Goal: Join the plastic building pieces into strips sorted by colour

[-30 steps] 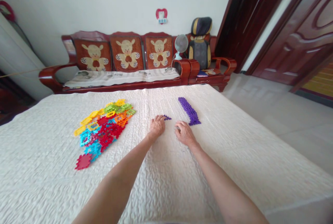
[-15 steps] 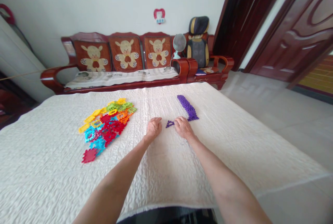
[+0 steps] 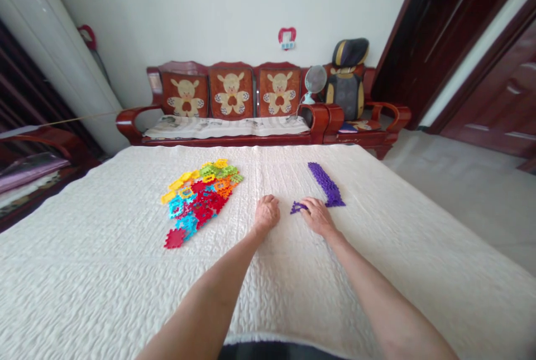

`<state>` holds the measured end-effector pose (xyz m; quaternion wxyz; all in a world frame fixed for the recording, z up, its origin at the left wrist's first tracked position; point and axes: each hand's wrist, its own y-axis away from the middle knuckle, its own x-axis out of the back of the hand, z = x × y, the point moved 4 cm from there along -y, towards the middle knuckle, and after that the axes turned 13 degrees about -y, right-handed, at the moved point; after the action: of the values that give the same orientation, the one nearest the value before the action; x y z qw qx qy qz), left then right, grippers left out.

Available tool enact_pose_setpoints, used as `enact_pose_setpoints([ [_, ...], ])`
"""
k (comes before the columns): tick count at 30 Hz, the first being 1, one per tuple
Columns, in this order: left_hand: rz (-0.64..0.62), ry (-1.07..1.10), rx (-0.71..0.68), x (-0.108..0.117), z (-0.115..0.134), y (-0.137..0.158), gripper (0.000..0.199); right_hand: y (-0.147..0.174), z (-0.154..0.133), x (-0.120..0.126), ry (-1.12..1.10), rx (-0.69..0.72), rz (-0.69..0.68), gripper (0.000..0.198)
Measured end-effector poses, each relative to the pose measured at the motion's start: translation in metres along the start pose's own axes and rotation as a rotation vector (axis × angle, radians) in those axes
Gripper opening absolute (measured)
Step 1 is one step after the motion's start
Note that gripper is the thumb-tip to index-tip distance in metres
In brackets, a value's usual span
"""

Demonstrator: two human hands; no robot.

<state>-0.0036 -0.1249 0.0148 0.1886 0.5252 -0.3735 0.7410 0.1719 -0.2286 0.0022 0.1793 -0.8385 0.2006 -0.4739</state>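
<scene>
My right hand (image 3: 317, 216) is closed at the fingertips on a small purple triangular interlocking piece (image 3: 294, 209), which lies on the quilted cover with an open middle. Just behind and right of that hand runs a strip of purple interlocking pieces (image 3: 324, 180), whose near end widens beside the knuckles. My left hand (image 3: 267, 212) rests on the cover, left of the triangle and apart from it. Its fingers are curled under, so anything inside them is hidden. Farther left lies a pile of red, blue, yellow, green and orange interlocking pieces (image 3: 205, 204).
A white quilted cover (image 3: 125, 276) spreads over the surface before me. Beyond its far edge stands a wooden sofa (image 3: 228, 139) with bear-patterned cushions, a small fan (image 3: 315, 80) and a massage seat pad (image 3: 347, 95). Dark doors (image 3: 422, 30) are at right.
The view has swung left, so everything sits farther right. My right fingers have come onto the triangular piece. My left fingers look more curled, and that hand is slightly farther from the piece.
</scene>
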Motion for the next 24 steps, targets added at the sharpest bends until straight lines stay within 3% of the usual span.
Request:
enact_pose_setpoints([
  [8, 0.007, 0.02, 0.005, -0.005, -0.002, -0.001, 0.025, 0.0, -0.011, 0.007, 0.01, -0.033, -0.023, 0.039],
  [15, 0.039, 0.032, 0.003, -0.008, -0.005, -0.001, 0.024, -0.004, -0.034, -0.002, 0.085, -0.167, -0.061, 0.027],
  [18, 0.059, 0.042, -0.019, -0.01, -0.006, -0.002, 0.025, -0.008, -0.038, -0.009, 0.114, -0.233, -0.055, 0.011],
  [24, 0.091, 0.042, -0.028, -0.014, -0.008, -0.002, 0.027, -0.01, -0.035, -0.006, 0.068, -0.263, 0.062, 0.01],
])
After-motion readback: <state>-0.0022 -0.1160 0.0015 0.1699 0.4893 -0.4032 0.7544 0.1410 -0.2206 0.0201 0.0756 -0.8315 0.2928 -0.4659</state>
